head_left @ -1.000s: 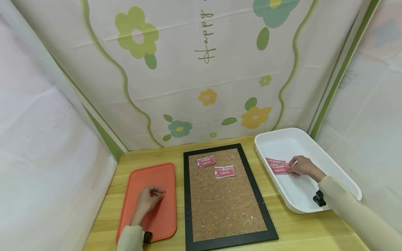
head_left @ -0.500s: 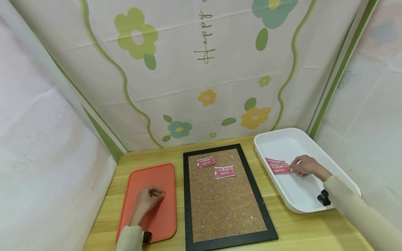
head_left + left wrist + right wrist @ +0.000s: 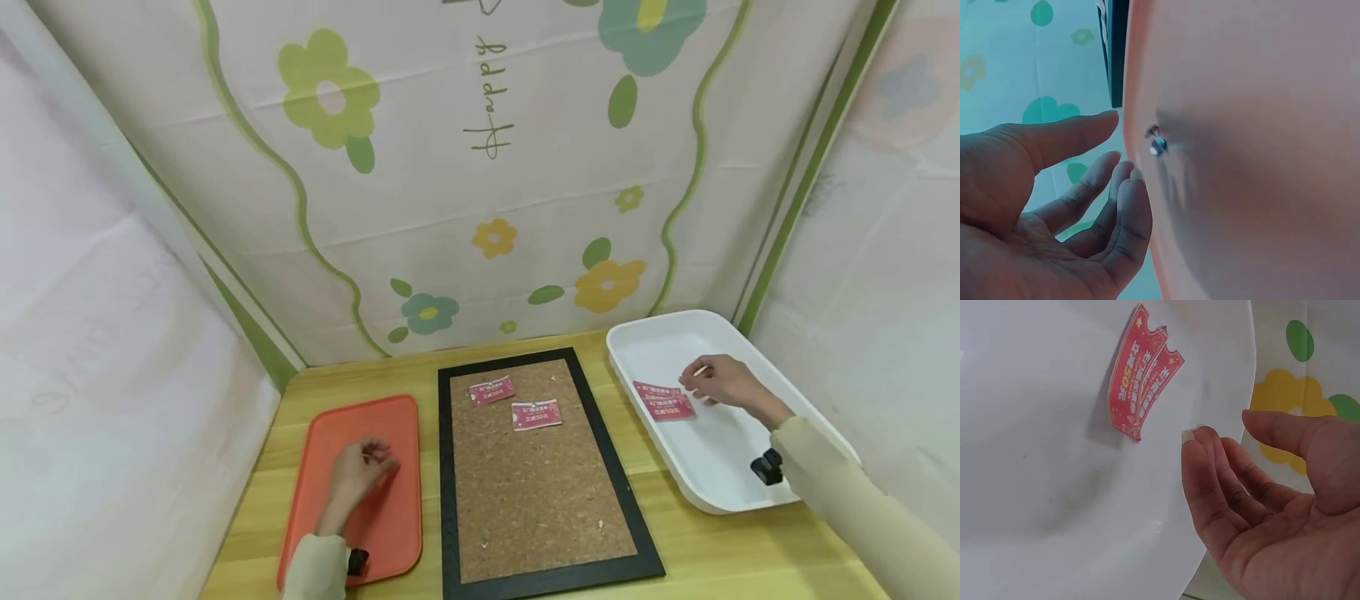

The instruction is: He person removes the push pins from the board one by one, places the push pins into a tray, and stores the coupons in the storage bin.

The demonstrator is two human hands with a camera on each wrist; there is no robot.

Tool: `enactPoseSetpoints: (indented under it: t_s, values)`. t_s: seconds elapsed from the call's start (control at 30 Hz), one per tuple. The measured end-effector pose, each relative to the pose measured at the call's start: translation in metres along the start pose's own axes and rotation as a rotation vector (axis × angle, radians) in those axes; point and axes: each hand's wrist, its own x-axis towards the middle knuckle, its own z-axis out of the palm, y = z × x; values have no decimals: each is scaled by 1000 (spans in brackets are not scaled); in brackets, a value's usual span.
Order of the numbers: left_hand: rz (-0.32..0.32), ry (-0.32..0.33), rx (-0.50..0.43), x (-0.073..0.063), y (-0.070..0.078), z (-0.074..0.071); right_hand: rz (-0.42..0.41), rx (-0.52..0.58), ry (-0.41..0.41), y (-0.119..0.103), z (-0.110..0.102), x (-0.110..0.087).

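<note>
1 flower-printed cloth wall (image 3: 420,208) rises behind a wood-grain counter (image 3: 720,558). On the counter, a black-framed cork board (image 3: 540,492) lies in the middle, a white tray (image 3: 723,467) at its right and an orange tray (image 3: 356,425) at its left. Neither of the 2 hands has hold of anything: the left hand (image 3: 357,473) is over the orange tray, fingers loosely bent, thumb parted from them; the right hand (image 3: 723,380) is over the white tray, half spread, a gap between thumb and fingertips. 2 red tickets (image 3: 670,408) overlap inside the white tray, near the right fingertips but apart from them. 2 pink tickets (image 3: 537,416) sit on the cork board's upper part. Smallest, 1 shiny pin (image 3: 1157,145) shows against the orange tray, just beyond the left fingertips.
</note>
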Motion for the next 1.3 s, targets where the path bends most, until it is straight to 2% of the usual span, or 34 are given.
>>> enactPoseSetpoints:
  t_s: [0.23,0.47,0.67,0.87,1.1,1.3]
  values:
    - [30,3,-18,4,13,14,-100,14,38,-30,15,-4]
    - [126,-13,3,5,32,30,-174,43,71,-55,40,5]
    - [169,-60,-48,6,51,46,-203,156,24,-76,61,14]
    - [180,-105,-52,10,67,66,-215,193,-25,-93,79,20]
    - [242,-134,-56,16,76,84,-217,224,-64,-106,101,21]
    - [231,-136,-64,19,84,98,-219,224,-81,-109,117,23]
